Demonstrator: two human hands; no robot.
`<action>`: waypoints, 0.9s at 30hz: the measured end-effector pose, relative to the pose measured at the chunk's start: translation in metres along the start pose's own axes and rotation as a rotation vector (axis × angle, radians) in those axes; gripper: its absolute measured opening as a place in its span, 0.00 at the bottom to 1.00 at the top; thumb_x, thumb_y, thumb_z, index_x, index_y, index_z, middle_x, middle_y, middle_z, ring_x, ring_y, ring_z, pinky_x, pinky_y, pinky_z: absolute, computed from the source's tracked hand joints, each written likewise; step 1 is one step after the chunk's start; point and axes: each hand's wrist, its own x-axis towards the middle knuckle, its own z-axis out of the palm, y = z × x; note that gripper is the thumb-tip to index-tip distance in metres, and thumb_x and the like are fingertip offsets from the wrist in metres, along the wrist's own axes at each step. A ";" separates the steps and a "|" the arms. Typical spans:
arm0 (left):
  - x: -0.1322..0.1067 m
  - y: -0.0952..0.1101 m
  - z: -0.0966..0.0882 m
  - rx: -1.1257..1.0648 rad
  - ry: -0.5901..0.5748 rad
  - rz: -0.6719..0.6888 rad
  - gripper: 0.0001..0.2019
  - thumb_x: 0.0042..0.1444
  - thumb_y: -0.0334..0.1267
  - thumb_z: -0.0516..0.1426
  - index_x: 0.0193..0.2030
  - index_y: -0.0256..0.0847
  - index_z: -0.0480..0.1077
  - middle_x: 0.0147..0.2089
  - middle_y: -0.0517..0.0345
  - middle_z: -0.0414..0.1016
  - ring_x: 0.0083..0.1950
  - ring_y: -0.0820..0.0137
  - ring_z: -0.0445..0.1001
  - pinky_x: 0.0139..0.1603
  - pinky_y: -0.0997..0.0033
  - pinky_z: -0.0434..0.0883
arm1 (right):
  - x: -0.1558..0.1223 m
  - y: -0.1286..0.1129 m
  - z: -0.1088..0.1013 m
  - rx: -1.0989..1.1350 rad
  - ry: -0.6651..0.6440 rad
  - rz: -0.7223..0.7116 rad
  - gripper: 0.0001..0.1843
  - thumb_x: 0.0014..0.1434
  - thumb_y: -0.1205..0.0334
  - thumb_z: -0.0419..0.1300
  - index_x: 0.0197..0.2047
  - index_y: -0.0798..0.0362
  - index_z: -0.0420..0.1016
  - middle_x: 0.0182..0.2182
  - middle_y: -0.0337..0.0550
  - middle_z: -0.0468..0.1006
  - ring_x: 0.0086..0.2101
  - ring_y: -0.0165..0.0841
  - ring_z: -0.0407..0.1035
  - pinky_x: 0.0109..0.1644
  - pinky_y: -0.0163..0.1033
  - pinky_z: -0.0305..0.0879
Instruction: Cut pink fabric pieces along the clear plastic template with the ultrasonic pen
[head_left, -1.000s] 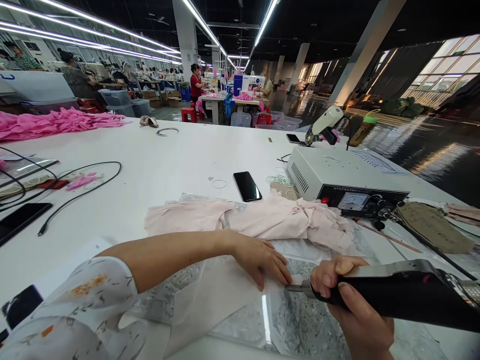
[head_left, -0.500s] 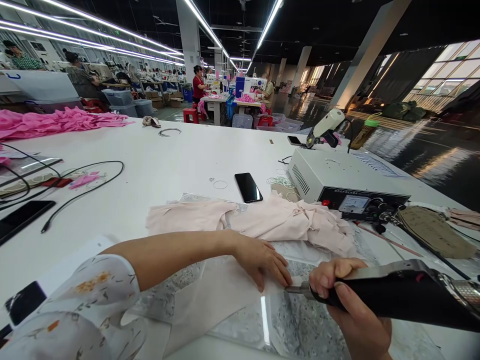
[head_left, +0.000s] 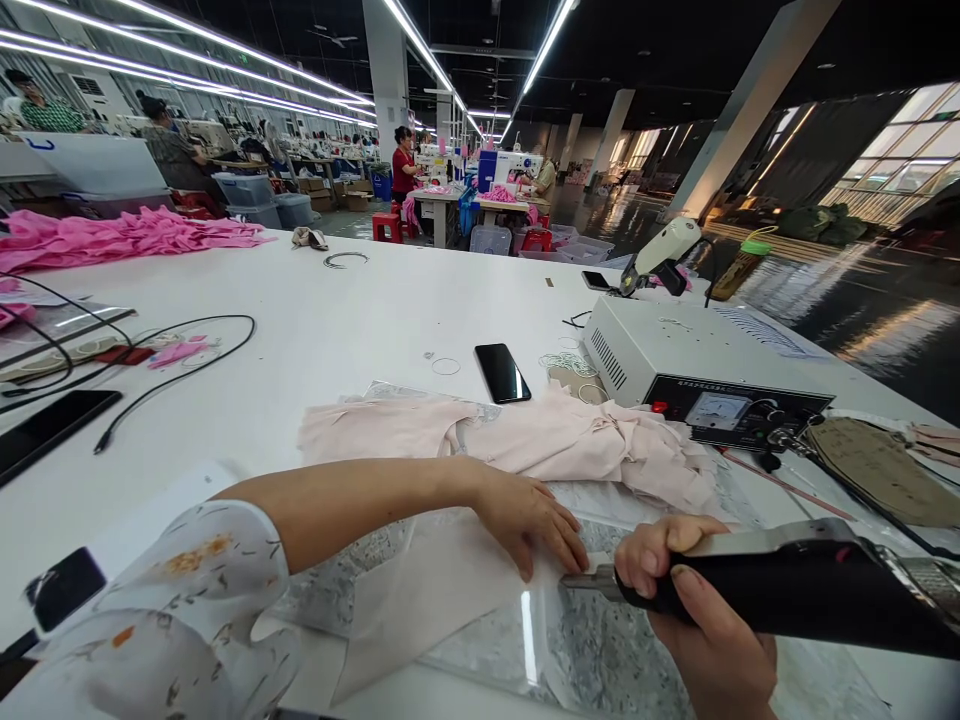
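Observation:
My right hand (head_left: 701, 620) is wrapped round a black hand-held tool (head_left: 795, 590) with a metal tip. The tip points left at the edge of a pale fabric piece (head_left: 442, 585). My left hand (head_left: 536, 520) lies on that fabric with fingers stretched flat, fingertips close to the tool tip. The fabric rests on a clear sheet (head_left: 592, 650) over a speckled mat. Behind my hands lies a heap of pale pink fabric pieces (head_left: 525, 440).
A white control box with a gauge (head_left: 697, 365) stands at the right, a second handpiece (head_left: 664, 250) behind it. A black phone (head_left: 502, 372) lies mid-table, another phone (head_left: 49, 425) and black cables (head_left: 172, 375) at the left. Bright pink cloth (head_left: 127, 232) is piled far left. People work at distant tables.
Both hands hold the same positions on the fabric and tool. Only the view has shifted slightly.

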 end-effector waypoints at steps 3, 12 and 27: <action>0.000 0.000 0.000 0.033 0.013 0.011 0.14 0.48 0.35 0.66 0.43 0.51 0.78 0.57 0.67 0.73 0.66 0.59 0.63 0.66 0.66 0.53 | 0.001 0.000 0.001 0.005 -0.002 0.008 0.07 0.58 0.59 0.62 0.33 0.49 0.66 0.23 0.37 0.67 0.20 0.28 0.62 0.25 0.37 0.62; 0.002 0.001 0.000 0.075 -0.033 0.010 0.13 0.50 0.35 0.65 0.44 0.50 0.78 0.58 0.64 0.72 0.67 0.58 0.60 0.67 0.63 0.51 | 0.003 0.001 0.001 0.005 0.004 0.017 0.08 0.57 0.60 0.62 0.31 0.49 0.66 0.22 0.36 0.67 0.20 0.28 0.61 0.24 0.37 0.61; 0.004 -0.002 0.002 0.003 0.042 -0.029 0.11 0.45 0.35 0.67 0.37 0.50 0.79 0.55 0.65 0.74 0.64 0.60 0.65 0.63 0.67 0.58 | -0.001 0.007 0.010 0.038 -0.017 0.028 0.07 0.57 0.58 0.62 0.34 0.48 0.67 0.23 0.36 0.67 0.20 0.28 0.62 0.24 0.37 0.60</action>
